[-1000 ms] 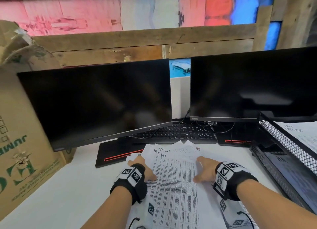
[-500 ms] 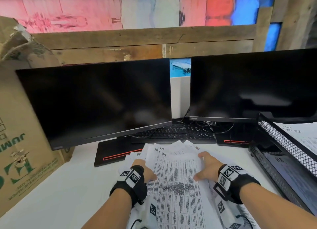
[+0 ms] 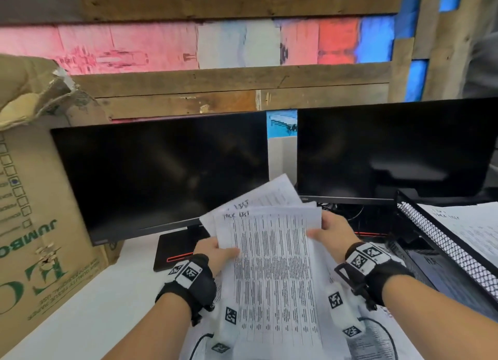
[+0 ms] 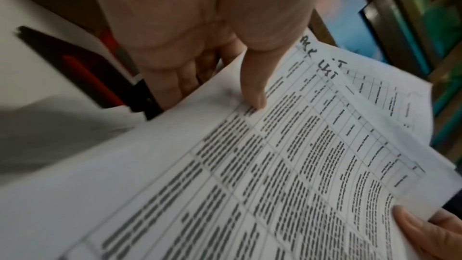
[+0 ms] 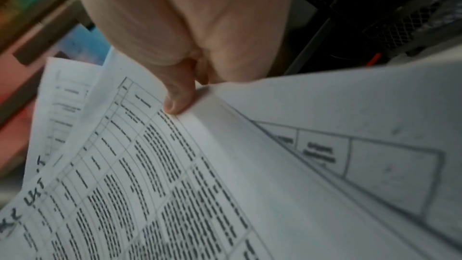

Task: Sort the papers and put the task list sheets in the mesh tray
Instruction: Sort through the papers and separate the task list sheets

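I hold a sheaf of task list sheets (image 3: 272, 254), printed tables with handwritten headings, lifted off the desk and tilted up in front of the monitors. My left hand (image 3: 215, 252) pinches their left edge, thumb on top (image 4: 252, 94), fingers underneath. My right hand (image 3: 331, 231) pinches the right edge, thumb on top (image 5: 178, 100). More printed sheets (image 3: 377, 338) lie on the desk beneath. The black mesh tray (image 3: 442, 241) stands at the right, with a handwritten-headed sheet (image 3: 469, 225) in its upper tier.
Two dark monitors (image 3: 161, 176) (image 3: 390, 155) stand behind the papers. A large cardboard box (image 3: 35, 211) fills the left side. A wooden plank wall (image 3: 215, 82) rises at the back. Bare white desk (image 3: 113, 305) shows at lower left.
Both hands lay flat on the papers on the desk; now they pinch the sheaf's edges and have lifted it up toward the monitors. The keyboard is hidden behind it.
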A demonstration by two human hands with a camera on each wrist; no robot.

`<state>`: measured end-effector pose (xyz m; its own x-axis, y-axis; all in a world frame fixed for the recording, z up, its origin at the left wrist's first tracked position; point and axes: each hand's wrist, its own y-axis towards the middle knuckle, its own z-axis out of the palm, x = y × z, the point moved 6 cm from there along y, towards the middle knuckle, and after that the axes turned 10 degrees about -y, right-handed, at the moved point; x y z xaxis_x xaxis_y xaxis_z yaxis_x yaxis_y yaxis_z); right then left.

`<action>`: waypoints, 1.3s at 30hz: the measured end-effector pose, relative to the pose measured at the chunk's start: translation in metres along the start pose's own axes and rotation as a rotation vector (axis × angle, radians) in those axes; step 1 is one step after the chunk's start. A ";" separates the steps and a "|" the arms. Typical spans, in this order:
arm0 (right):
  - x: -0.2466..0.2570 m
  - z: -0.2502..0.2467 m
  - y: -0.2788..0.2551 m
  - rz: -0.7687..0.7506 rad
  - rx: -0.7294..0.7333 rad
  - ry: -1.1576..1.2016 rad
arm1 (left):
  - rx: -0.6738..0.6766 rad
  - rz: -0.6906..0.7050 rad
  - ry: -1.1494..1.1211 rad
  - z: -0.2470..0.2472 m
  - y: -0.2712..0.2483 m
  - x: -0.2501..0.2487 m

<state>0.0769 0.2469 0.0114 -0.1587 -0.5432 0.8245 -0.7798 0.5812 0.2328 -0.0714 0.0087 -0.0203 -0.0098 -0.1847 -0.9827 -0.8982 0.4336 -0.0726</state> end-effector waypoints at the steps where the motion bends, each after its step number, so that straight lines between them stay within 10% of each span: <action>1: 0.010 -0.009 0.000 -0.015 -0.041 0.042 | -0.038 0.071 -0.053 -0.002 -0.005 -0.018; 10: 0.094 -0.056 -0.017 -0.178 -0.252 0.342 | -0.171 0.550 -0.226 -0.012 -0.053 -0.133; 16: 0.044 -0.026 -0.023 -0.032 -0.091 0.046 | -0.103 0.367 -0.186 0.004 -0.046 -0.084; 39: 0.006 -0.050 -0.026 0.062 -0.258 -0.006 | -0.030 0.183 -0.290 0.019 -0.033 -0.048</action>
<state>0.1267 0.2583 0.0361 -0.2056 -0.5044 0.8387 -0.5879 0.7487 0.3061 -0.0333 0.0201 0.0263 -0.0503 0.1541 -0.9868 -0.9055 0.4098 0.1101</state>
